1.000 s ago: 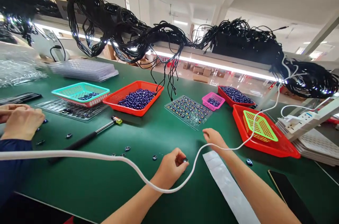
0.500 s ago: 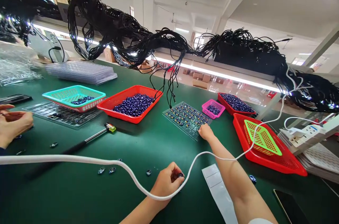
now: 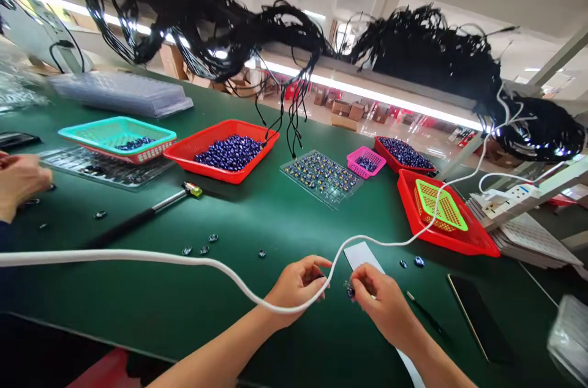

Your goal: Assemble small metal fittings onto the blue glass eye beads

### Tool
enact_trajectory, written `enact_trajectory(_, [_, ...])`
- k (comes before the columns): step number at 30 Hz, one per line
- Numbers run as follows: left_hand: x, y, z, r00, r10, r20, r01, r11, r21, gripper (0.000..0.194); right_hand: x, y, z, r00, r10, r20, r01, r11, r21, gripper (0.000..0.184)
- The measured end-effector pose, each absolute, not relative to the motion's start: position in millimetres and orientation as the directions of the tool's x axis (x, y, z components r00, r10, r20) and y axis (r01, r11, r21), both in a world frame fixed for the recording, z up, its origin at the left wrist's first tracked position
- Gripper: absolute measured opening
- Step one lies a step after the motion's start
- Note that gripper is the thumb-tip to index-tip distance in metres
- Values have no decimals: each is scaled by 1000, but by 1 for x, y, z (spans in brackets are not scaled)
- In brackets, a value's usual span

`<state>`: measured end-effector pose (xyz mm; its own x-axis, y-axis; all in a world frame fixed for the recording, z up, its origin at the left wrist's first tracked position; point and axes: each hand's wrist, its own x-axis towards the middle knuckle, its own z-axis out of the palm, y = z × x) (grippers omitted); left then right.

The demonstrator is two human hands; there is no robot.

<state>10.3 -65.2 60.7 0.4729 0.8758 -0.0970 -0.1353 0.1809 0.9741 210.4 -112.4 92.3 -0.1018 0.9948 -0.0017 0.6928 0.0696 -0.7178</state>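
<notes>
Preferably, the right hand (image 3: 384,301), pinching a glossy blue piece (image 3: 350,292), should grip lightly, the left hand (image 3: 292,284) curled around a half-hidden dark piece (image 3: 320,277).

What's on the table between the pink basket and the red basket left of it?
In the head view, a clear tray holding small dark pieces lies between them.

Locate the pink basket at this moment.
In the head view, the pink basket sits right of centre on the green table, between the clear tray on its left and the red basket of dark blue pieces on its right.
</notes>
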Motion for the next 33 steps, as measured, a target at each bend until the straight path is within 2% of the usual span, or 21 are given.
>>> enact_trajectory(3, [21,-88,66,540,828,-152,-132,262,956,27,207,-154,82,45,996,77,557,39,-829,18])
enact_trajectory(6, [29,-105,61,565,799,-208,-170,360,918,28,202,-175,67,144,980,136,502,46,-863,19])
enact_trajectory(9, [31,-114,51,555,799,-230,-218,406,887,41,198,-185,54,175,976,132,463,37,-885,18])
enact_trajectory(11, [29,-117,46,557,797,-236,-227,419,879,45,197,-187,50,161,981,108,433,28,-901,19])
enact_trajectory(18, [20,-111,44,647,703,-296,-172,513,841,39,203,-181,54,-46,999,4,319,19,-948,21])
enact_trajectory(22, [17,-107,44,698,629,-341,-138,586,798,36,205,-178,56,-98,995,-22,246,3,-969,21])
enact_trajectory(25, [18,-107,40,717,601,-352,-148,625,766,36,205,-176,57,-153,988,26,251,64,-966,23])
enact_trajectory(28, [20,-108,38,722,592,-359,-167,652,740,39,204,-175,56,-219,965,146,307,210,-928,28])
enact_trajectory(31, [23,-108,39,719,597,-357,-174,652,738,39,202,-174,53,-201,941,271,360,329,-873,32])
enact_trajectory(33, [24,-108,40,705,611,-360,-178,644,744,39,201,-173,52,-164,940,298,376,339,-863,32])
